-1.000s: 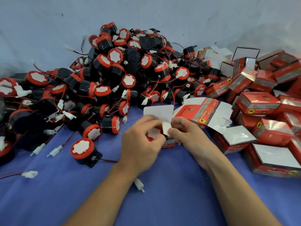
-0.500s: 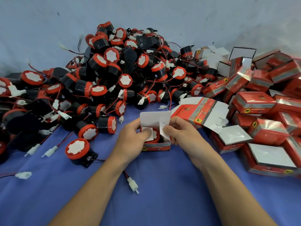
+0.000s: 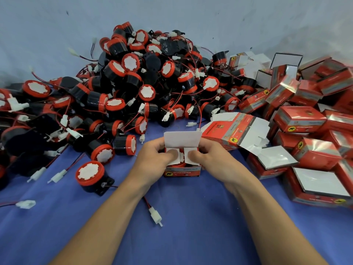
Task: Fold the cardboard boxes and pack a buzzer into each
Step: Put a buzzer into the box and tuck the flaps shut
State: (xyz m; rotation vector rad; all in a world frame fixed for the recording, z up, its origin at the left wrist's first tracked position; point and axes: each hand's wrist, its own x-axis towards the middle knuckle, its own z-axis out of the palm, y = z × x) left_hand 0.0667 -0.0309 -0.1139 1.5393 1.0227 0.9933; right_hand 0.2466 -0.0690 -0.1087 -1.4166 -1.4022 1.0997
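Gripping a small red box (image 3: 182, 171) from both sides: left hand (image 3: 152, 159) curled round its left wall, right hand (image 3: 212, 161) curled round its right wall. Pressing the two white side flaps (image 3: 192, 149) inward and down with the thumbs (image 3: 172, 154), flap edges almost meeting over the opening. Inside the box, a buzzer (image 3: 177, 165), seen only as a strip of red rim under the flaps and a sliver of white between them. Behind the thumbs, upright and unfolded, the white top flap (image 3: 183, 138).

Just past the right hand, a fanned stack of flat boxes (image 3: 235, 131); farther right, a heap of closed boxes (image 3: 301, 119). Beyond and left of the grip, a big pile of buzzers (image 3: 143, 83). Nearer, left of the left wrist, a loose buzzer (image 3: 89, 174) on the blue cloth (image 3: 200, 226). Beside the left forearm, a white connector (image 3: 155, 217) on a red wire.
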